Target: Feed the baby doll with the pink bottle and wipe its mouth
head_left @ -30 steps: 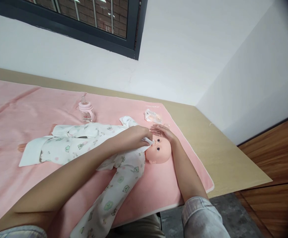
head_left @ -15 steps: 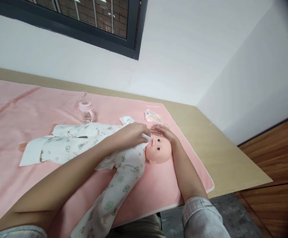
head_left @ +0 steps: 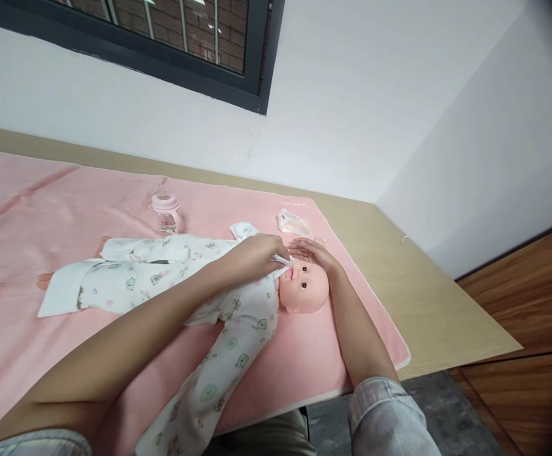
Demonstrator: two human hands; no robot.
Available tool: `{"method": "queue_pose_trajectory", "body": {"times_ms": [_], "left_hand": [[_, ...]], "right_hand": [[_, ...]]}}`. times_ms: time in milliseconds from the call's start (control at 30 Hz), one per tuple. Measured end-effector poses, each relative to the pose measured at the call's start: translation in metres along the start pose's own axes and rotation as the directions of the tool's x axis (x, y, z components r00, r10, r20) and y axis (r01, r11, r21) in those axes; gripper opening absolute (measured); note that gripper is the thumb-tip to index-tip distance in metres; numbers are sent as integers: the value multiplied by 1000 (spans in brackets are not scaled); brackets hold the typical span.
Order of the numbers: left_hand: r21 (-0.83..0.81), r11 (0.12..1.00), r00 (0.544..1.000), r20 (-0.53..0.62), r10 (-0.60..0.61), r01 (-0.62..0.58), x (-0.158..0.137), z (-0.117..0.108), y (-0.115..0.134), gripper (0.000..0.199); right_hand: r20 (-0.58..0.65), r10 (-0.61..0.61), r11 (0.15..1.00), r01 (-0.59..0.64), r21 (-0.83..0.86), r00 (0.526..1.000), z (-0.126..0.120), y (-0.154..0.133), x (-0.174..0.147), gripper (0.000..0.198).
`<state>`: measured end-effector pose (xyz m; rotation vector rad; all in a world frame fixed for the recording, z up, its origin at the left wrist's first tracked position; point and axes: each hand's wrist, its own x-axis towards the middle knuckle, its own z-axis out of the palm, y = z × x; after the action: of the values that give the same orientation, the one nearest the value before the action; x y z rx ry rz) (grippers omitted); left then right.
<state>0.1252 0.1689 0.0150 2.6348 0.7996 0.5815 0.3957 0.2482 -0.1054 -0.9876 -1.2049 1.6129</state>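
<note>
A baby doll (head_left: 311,292) lies on its back on a pink mat (head_left: 314,361), head to the right, dressed in a white outfit (head_left: 242,316) printed with small animals. At the doll's neck, my left hand (head_left: 261,253) is closed on the outfit's collar and lifts its white edge near the chin. My right hand (head_left: 314,253) rests along the far side of the doll's head, fingers stretched out and partly hidden behind it. One long sleeve of the outfit stretches toward me over the mat's near edge.
A pink-topped baby bottle (head_left: 166,214) stands beyond the doll's legs. A clear plastic packet (head_left: 294,223) lies beyond my right hand. The wooden table (head_left: 390,272) reaches past the mat to the right; a white wall and a dark-framed window (head_left: 257,76) stand behind.
My left hand has shifted very slightly, with the collar edge still in its fingers. The right hand and the doll look the same.
</note>
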Motion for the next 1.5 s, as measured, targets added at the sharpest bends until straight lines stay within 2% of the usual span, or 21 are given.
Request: {"method": "queue_pose_trajectory", "body": {"times_ms": [333, 533, 733, 1167, 1500], "left_hand": [[15, 1000, 999, -37, -10, 11, 2, 5, -1, 22], [-56, 998, 994, -109, -27, 21, 1, 4, 0, 24], [-118, 993, 998, -57, 8, -15, 3, 10, 2, 25], [-140, 990, 999, -39, -6, 1, 1, 8, 8, 22], [-164, 986, 1000, -12, 19, -20, -1, 9, 4, 19]], "right_hand": [[-14, 15, 1000, -15, 7, 1000, 2, -2, -1, 23], [-19, 15, 1000, -14, 16, 1000, 1, -1, -1, 22], [-3, 2, 1000, -2, 25, 1000, 0, 0, 0, 22], [1, 7, 1000, -8, 18, 1000, 1, -1, 0, 22], [6, 8, 1000, -8, 19, 1000, 1, 0, 0, 22]]}}
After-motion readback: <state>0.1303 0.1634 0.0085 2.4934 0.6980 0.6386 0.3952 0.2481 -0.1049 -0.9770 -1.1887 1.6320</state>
